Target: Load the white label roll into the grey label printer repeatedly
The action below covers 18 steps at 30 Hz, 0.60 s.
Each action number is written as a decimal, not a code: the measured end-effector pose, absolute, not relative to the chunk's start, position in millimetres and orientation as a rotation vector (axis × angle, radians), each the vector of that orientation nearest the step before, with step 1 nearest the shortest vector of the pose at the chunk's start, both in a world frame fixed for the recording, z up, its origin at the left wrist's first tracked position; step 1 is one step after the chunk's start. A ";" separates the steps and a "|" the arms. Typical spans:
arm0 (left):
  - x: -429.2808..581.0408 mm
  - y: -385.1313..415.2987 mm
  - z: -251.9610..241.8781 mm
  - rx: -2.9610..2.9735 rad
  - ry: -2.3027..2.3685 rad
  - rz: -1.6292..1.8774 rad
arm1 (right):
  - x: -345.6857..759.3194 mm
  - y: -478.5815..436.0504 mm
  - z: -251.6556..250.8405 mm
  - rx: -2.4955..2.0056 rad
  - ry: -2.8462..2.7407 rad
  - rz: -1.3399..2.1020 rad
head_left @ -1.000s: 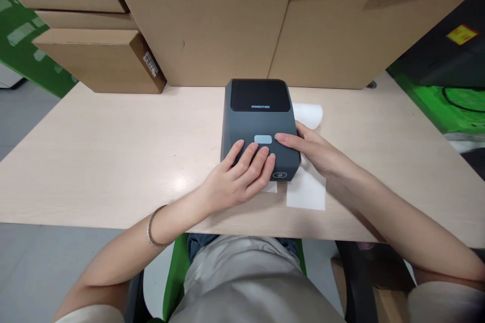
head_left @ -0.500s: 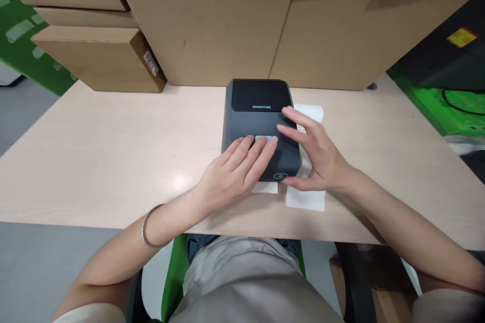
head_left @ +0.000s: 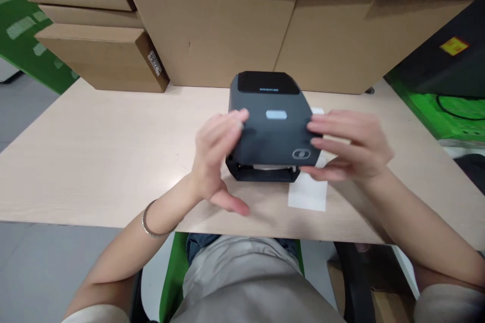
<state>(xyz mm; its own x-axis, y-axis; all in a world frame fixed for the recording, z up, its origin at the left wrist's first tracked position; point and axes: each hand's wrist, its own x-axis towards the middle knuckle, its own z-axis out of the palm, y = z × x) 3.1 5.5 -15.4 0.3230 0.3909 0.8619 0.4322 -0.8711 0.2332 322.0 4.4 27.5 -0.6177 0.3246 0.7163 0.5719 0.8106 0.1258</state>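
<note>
A dark grey label printer (head_left: 261, 176) stands on the table in front of me, its lid (head_left: 278, 136) tilted up at the front. A dark gap shows between lid and base, with something white inside. My right hand (head_left: 352, 146) grips the lid at its front right corner, fingers on top and thumb at the lower edge. At the lid's left side is my left hand (head_left: 217, 154), fingertips against the lid and thumb spread well away; it is blurred. A white paper strip (head_left: 307, 196) lies on the table beside the printer, partly hidden by the printer and my right hand.
Large cardboard boxes (head_left: 212, 35) are stacked behind the printer like a wall. A flatter box (head_left: 102, 60) stands at the back left of the pale wooden table (head_left: 94, 161). A dark object with a yellow label (head_left: 453, 46) is off to the right.
The printer's lid has come up at the front. My left hand has moved from the lid's top to its left side. My right hand has shifted right and closed on the lid's corner.
</note>
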 end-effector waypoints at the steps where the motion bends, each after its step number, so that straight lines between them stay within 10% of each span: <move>1: 0.7 8.9 -17.2 -2.494 -0.911 -1.743 | 322.6 9.5 35.1 -0.699 -2.210 -0.442; 12: 22.8 30.3 -15.6 -2.573 -2.636 -2.152 | 295.3 136.1 132.6 -0.974 -1.659 -0.070; 18: 25.7 34.5 -5.4 -2.630 -2.743 -2.312 | 281.1 203.3 151.8 -1.165 -1.468 0.350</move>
